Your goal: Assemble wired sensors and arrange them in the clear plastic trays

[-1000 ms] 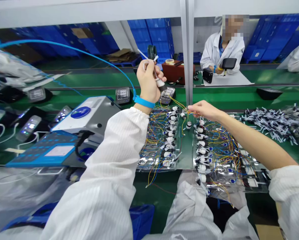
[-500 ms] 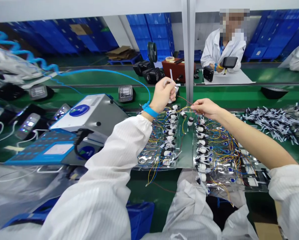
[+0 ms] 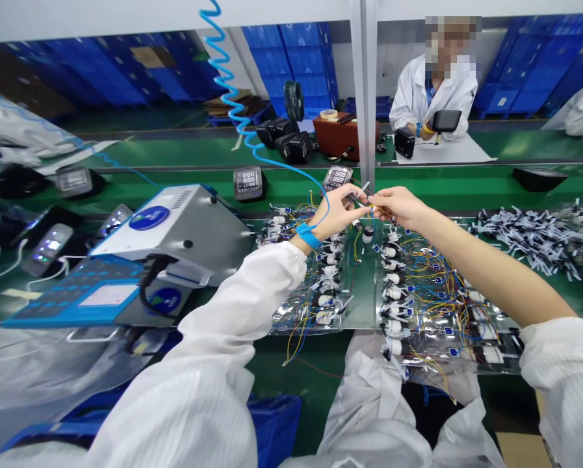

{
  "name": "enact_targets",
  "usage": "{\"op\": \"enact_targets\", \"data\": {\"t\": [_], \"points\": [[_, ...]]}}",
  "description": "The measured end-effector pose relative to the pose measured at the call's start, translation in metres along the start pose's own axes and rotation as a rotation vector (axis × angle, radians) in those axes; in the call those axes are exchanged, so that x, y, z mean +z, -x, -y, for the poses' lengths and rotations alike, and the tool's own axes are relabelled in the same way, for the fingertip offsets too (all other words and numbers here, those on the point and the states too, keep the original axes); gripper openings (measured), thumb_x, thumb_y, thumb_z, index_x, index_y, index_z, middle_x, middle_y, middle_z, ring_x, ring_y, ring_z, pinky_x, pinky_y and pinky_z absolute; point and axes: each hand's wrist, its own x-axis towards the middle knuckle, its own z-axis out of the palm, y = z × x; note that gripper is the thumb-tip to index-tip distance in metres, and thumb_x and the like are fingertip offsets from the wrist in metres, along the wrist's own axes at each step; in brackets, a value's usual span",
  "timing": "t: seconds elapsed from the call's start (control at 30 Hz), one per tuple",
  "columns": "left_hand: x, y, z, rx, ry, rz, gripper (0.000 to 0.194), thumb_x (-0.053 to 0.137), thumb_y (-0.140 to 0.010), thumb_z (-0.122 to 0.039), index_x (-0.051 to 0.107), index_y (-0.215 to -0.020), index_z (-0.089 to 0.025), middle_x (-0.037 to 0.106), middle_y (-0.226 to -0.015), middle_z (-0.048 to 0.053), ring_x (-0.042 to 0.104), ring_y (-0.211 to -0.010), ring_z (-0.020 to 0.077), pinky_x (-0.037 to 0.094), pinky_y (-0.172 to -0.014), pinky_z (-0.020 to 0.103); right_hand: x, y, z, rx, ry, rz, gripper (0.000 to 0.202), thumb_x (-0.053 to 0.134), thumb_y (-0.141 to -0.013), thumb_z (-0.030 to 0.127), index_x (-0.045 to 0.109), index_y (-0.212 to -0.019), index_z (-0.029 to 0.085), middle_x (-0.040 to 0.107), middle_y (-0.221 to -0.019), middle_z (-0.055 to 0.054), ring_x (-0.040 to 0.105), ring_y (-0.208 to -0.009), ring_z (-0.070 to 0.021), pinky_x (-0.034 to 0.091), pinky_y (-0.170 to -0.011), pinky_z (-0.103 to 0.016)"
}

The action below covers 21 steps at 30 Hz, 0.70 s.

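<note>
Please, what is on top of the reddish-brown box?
On the box are a pale tape roll and a slim dark item. The upright post covers part of its right side; I cannot see there.

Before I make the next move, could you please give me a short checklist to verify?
1. Blue strap on left wrist: ok.
2. Blue cord clear of left hand: not ok, it appears to cross it.
3. Right hand gripping thin wires: ok, they are between its fingers.
4. Left hand's grip secure: cannot tell, its fingers hide it.
5. Loose wires inside left tray: not ok, some hang over its near edge.
</note>
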Motion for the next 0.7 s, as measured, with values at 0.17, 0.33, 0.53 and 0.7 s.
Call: {"op": "enact_targets", "data": {"t": [0.17,0.33,0.53,0.7], "points": [[-0.002,0.001,-0.013,0.179,-0.217,0.069,0.023,0.077,-0.084,-0.024,0.072,-0.106,-0.019,0.080,-0.089,0.003,0.065,-0.064,0.0121,0.051,-0.065,0.025,0.005,-0.001,0.004,-0.033,0.066,-0.048,0.020,0.076,-0.096,0.019,0.071,-0.078,0.012,0.070,-0.063,-0.006,0.063,-0.054,-0.0104,0.036,-0.044,-0.021],[0.001,-0.004,-0.023,0.107,-0.317,0.036,0.028,0.080,-0.080,-0.023,0.072,-0.106,-0.020,0.080,-0.085,0.002,0.069,-0.063,0.0152,0.052,-0.064,0.027,0.012,0.000,0.005,-0.105,0.126,-0.153,0.023,0.076,-0.095,0.020,0.070,-0.074,0.013,0.068,-0.060,-0.006,0.055,-0.047,-0.0078,0.033,-0.044,-0.023],[-0.001,-0.012,-0.026,0.106,-0.341,0.000,0.020,0.083,-0.081,-0.030,0.076,-0.097,-0.020,0.079,-0.085,0.004,0.072,-0.076,0.0199,0.053,-0.072,0.031,0.015,0.010,0.014,-0.083,0.048,-0.116,0.023,0.077,-0.095,0.024,0.064,-0.078,0.015,0.074,-0.074,-0.009,0.066,-0.057,-0.0122,0.038,-0.046,-0.023],[-0.010,-0.021,-0.030,-0.026,-0.075,-0.090,0.017,0.083,-0.079,-0.031,0.078,-0.089,-0.018,0.076,-0.079,0.003,0.067,-0.071,0.0175,0.051,-0.065,0.029,0.008,0.013,0.021,-0.135,0.020,-0.085,0.023,0.070,-0.101,0.032,0.061,-0.086,0.018,0.077,-0.084,-0.007,0.061,-0.050,-0.0100,0.040,-0.045,-0.024]]}}
